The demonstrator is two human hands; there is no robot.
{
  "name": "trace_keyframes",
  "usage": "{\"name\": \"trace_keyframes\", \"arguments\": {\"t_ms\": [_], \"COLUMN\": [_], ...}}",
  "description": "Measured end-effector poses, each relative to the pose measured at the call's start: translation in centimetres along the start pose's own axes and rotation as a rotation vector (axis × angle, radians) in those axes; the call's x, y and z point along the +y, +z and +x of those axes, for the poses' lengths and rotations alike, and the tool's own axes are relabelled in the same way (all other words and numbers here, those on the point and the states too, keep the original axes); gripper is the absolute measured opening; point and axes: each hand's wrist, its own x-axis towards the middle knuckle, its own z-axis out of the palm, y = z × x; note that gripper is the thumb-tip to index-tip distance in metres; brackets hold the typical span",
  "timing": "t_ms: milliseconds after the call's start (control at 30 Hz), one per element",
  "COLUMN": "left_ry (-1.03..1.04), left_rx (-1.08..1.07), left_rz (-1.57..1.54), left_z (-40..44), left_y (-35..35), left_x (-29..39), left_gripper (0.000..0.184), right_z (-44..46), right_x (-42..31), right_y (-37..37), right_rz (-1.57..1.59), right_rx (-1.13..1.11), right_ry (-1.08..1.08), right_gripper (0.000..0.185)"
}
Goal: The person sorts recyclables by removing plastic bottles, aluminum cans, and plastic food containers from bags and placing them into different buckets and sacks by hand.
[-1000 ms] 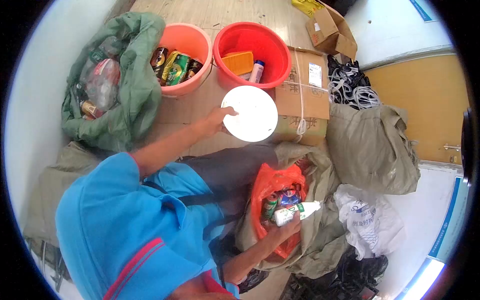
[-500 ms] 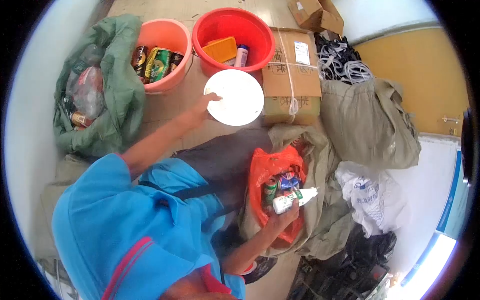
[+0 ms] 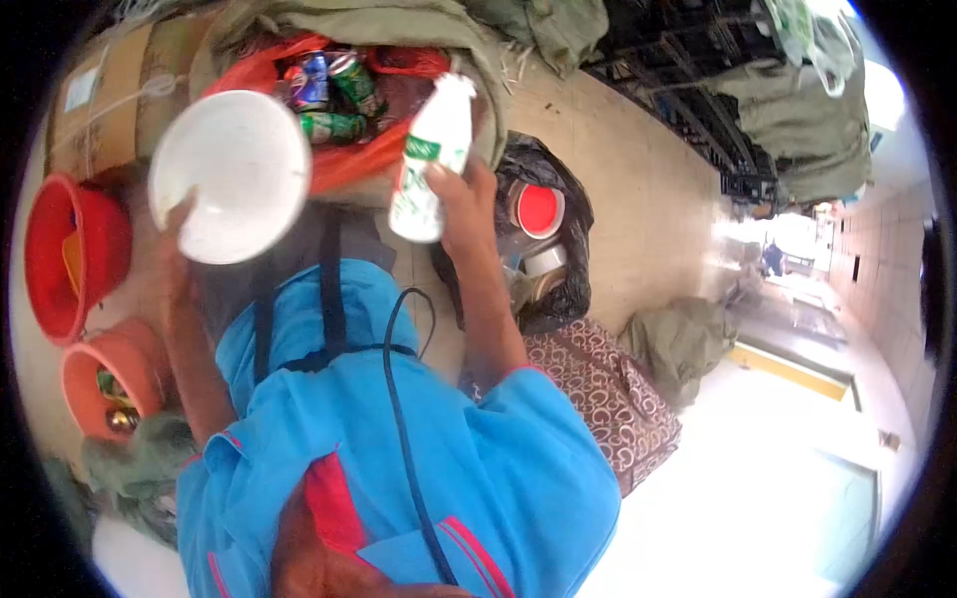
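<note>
A white round plate or lid (image 3: 234,164) is held by its edge in my left hand (image 3: 179,239), with the thumb over its inner face. My right hand (image 3: 471,209) is wrapped round a white plastic bottle (image 3: 427,184) with a green label. The bottle stands nearly upright, slightly tilted, in front of a red plastic bag (image 3: 354,164). Inside that bag lie several drink cans (image 3: 351,82), and an olive sack (image 3: 488,65) surrounds it. Right of my right hand, a black plastic bag (image 3: 573,284) holds a white tub with a red inside (image 3: 539,210) and other containers.
On the left are a red bucket (image 3: 105,249), an orange bucket (image 3: 140,374) with cans, and a tied cardboard box (image 3: 115,115). A brown patterned bag (image 3: 618,409) lies lower right. Black crates (image 3: 688,55) and a green sack (image 3: 797,125) line the upper right.
My view and body have turned to the right, bringing the black bag and corridor into sight. The bottle is now upright and farther from the cans. Both hands keep their holds.
</note>
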Motion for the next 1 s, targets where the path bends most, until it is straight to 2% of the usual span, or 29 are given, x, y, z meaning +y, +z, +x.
{"name": "trace_keyframes", "arguments": {"t_ms": [33,67,100,133,167,200,233,300,367,433,467,533,567,600,633,667,700,767,800,867,1000], "left_ry": [-0.101,-0.128,-0.06,-0.09,-0.251,-0.261,-0.284,-0.331,-0.489,-0.553,-0.585,-0.575,-0.552,-0.547,-0.36,-0.179,-0.198,0.008,0.001,-0.155,-0.13], "left_rx": [0.024,-0.037,-0.187,-0.317,-0.394,-0.502,-0.699,-0.868,-0.931,-1.007,-0.954,-0.862,-0.852,-0.848,-0.742,-0.626,-0.626,-0.717,-0.716,-0.737,-0.662], "left_rz": [-0.009,0.024,0.104,0.141,0.106,0.196,0.282,0.363,0.416,0.379,0.308,0.38,0.435,0.443,0.693,0.935,0.945,1.244,1.247,1.099,0.986], "left_z": [0.3,0.4,0.1,0.2,-0.8,-1.1,-0.2,1.0,-0.4,0.6,1.5,3.2,4.3,5.6,7.2,7.2,6.8,5.1,4.9,4.7,4.6], "left_y": [2.7,5.3,8.2,11.2,14.5,17.6,19.8,24.9,29.9,33.2,34.3,34.8,34.1,33.1,31.9,31.0,29.8,28.7,28.7,28.5,28.8], "left_x": [-1.0,-2.4,-3.1,-4.0,-4.0,-4.6,-6.8,-12.9,-13.4,-17.5,-20.0,-21.6,-23.1,-25.9,-29.5,-29.9,-30.4,-24.0,-22.9,-21.6,-20.2], "left_gripper": [0.054,0.054,0.054,0.052,0.051,0.05,0.054,0.063,0.068,0.073,0.077,0.083,0.085,0.085,0.084,0.084,0.084,0.078,0.078,0.074,0.069], "right_z": [-1.2,-2.7,-4.0,-5.2,-6.3,-7.5,-8.4,-9.7,-10.8,-11.6,-11.7,-11.7,-12.1,-12.0,-11.7,-11.4,-11.2,-10.2,-9.8,-8.8,-6.7], "right_x": [-0.2,-0.8,-1.2,-0.9,-0.7,-1.5,-2.3,-2.7,-2.2,-1.8,-0.4,2.6,3.2,5.0,7.0,8.0,10.4,13.4,13.3,12.1,11.7], "right_y": [-1.3,-3.0,-4.6,-6.6,-8.4,-9.5,-10.5,-13.9,-17.4,-19.2,-20.3,-22.1,-21.8,-22.2,-22.6,-22.3,-23.5,-24.4,-24.0,-22.4,-21.1], "right_rz": [0.05,0.124,0.197,0.211,0.225,0.225,0.223,0.326,0.19,0.147,0.147,0.325,0.174,0.182,0.193,0.217,0.25,0.172,0.174,0.122,0.007], "right_rx": [0.021,0.064,0.102,0.169,0.236,0.304,0.366,0.414,0.486,0.598,0.599,0.733,0.77,0.811,0.85,0.87,0.886,0.813,0.812,0.715,0.643], "right_ry": [-0.005,0.047,0.101,0.063,0.025,-0.044,-0.116,-0.185,-0.164,-0.145,-0.149,-0.075,0.018,0.044,0.071,0.132,0.174,0.096,0.103,0.158,0.195], "right_gripper": [0.048,0.042,0.036,0.036,0.036,0.038,0.039,0.044,0.051,0.047,0.047,0.042,0.041,0.038,0.035,0.035,0.037,0.041,0.041,0.041,0.043]}}
